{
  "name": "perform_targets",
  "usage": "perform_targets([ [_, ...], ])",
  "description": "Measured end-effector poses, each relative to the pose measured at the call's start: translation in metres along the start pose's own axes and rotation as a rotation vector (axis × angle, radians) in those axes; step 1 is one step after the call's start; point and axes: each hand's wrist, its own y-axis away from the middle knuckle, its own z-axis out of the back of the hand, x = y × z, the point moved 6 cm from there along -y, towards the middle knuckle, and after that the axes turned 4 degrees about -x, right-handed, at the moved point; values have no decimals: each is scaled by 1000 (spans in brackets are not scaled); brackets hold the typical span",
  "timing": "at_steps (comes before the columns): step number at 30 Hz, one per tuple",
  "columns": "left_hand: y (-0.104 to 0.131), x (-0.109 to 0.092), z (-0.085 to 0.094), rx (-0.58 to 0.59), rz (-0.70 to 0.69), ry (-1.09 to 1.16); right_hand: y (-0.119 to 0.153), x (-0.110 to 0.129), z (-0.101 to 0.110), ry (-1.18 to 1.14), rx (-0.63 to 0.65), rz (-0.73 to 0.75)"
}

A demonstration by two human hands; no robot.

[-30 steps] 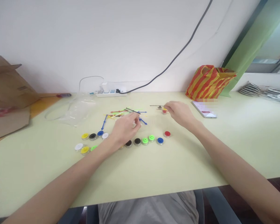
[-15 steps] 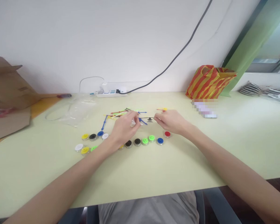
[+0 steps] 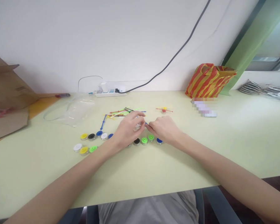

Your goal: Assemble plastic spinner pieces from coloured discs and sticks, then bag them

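My left hand (image 3: pixel 130 129) is closed in a pinch, its fingertips around a small clear-and-white piece (image 3: pixel 137 126). Close against it on the right, my right hand (image 3: pixel 164 128) is closed on a thin dark stick (image 3: pixel 147 124), whose visible end points at the left fingertips. A bit of blue shows where the two meet; how the pieces join is hidden by the fingers. Behind my left hand lies a loose pile of thin coloured arrow-tipped sticks (image 3: pixel 121 112). Nearer me are rows of small round pieces with coloured tops on clear bases (image 3: pixel 91 137), partly covered by my left forearm.
Past my right hand sits a red round piece with crossed red and yellow arrow sticks (image 3: pixel 164 110). A clear plastic bag (image 3: pixel 76 112), a power strip (image 3: pixel 110 93), a striped bag (image 3: pixel 210 81) and a cardboard box (image 3: pixel 11 84) stand farther out on the table (image 3: pixel 140 174).
My right hand has moved left and nearer me, closing the gap to my left hand. The black-topped piece seen between them is now hidden. My left hand has shifted slightly right.
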Motion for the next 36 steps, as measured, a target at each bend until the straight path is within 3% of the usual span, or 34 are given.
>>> perform_targets([
  [8, 2, -11, -2, 99, -50, 98, -4, -13, -8, -99, -51, -127],
  [13, -1, 1, 2, 17, 42, 82, -3, -17, 3, -334, -113, -49],
  [16, -1, 12, 4, -48, 87, 57, -3, -48, 8, -416, -205, -209],
  [18, -1, 17, 4, -67, 107, -2, -2, -76, 3, -325, -236, -354],
  [21, -1, 20, 4, -70, 93, -130, -3, -107, -16, -129, -134, -417],
  [24, -1, 20, 3, -74, 62, -204, -3, -123, -32, -28, -36, -452],
  [27, -1, 19, 4, -89, 56, -227, -3, -121, -34, -26, -14, -456],
  [30, -1, 19, 5, -96, 75, -239, -4, -109, -22, -37, -60, -425],
  [36, -1, 25, 11, -131, 178, -244, 1, -80, 17, -281, -388, -290],
])
